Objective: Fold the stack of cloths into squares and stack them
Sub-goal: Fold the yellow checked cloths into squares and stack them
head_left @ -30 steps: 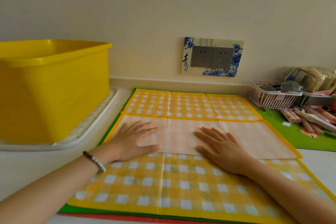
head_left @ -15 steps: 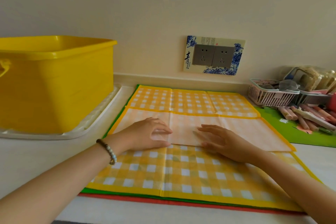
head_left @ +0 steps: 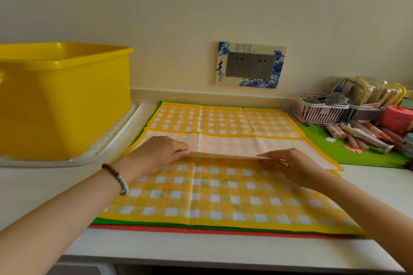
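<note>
A yellow-and-white checked cloth lies on top of a stack on the white counter, with a green cloth and a red cloth showing under its near edge. A pale band across its middle is a folded-over part. My left hand pinches the near edge of that fold at the left. My right hand pinches the same edge at the right. Between my hands the edge is lifted slightly off the cloth below.
A big yellow tub stands on a white tray at the left. At the right are a pink basket, loose tubes and pens on a green mat, and a pink jar. A wall socket is behind.
My hands lay flat on the folded band a second ago. They have curled, taken hold of its near edge and raised it a little.
</note>
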Demonstrator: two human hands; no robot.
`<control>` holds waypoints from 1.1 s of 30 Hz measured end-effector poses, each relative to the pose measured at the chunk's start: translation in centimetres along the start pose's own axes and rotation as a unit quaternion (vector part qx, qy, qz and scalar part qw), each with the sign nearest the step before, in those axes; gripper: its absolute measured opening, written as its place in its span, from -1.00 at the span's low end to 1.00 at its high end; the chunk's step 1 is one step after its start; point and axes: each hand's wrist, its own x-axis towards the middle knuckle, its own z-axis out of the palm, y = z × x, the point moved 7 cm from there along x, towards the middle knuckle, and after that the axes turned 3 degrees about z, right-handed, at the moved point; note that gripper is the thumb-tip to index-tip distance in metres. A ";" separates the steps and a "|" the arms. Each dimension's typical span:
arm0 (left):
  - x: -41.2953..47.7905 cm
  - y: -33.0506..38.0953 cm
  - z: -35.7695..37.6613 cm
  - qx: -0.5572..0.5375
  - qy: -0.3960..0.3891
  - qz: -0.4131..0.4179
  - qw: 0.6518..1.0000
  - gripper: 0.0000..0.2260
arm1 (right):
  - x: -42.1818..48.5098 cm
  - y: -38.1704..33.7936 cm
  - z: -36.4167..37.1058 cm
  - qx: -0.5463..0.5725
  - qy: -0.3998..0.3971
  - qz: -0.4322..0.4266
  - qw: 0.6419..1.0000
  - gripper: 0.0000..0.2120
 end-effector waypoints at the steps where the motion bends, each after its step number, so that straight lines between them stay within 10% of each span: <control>1: 0.0 -0.2 -0.3 -0.032 0.003 -0.008 0.999 -0.72 | -0.1 0.0 -0.4 0.017 0.000 0.006 1.000 -0.74; 6: 0.4 -0.3 -3.4 -0.201 0.025 -0.023 0.979 -0.80 | -0.4 -1.0 -2.9 0.061 -0.075 0.000 0.995 -0.85; 13: 1.9 -1.2 -7.4 -0.164 0.015 -0.057 0.985 -0.75 | 0.6 -2.8 -8.0 0.085 -0.117 -0.015 0.989 -0.80; 21: 4.9 -0.8 -7.6 -0.060 0.243 -0.003 0.968 -0.78 | 7.3 -0.3 -8.5 -0.025 0.111 -0.013 0.993 -0.91; 33: 7.9 -1.2 2.3 -0.024 -0.022 -0.068 0.997 -0.50 | 13.6 4.6 -1.2 0.001 0.086 0.081 0.993 -0.86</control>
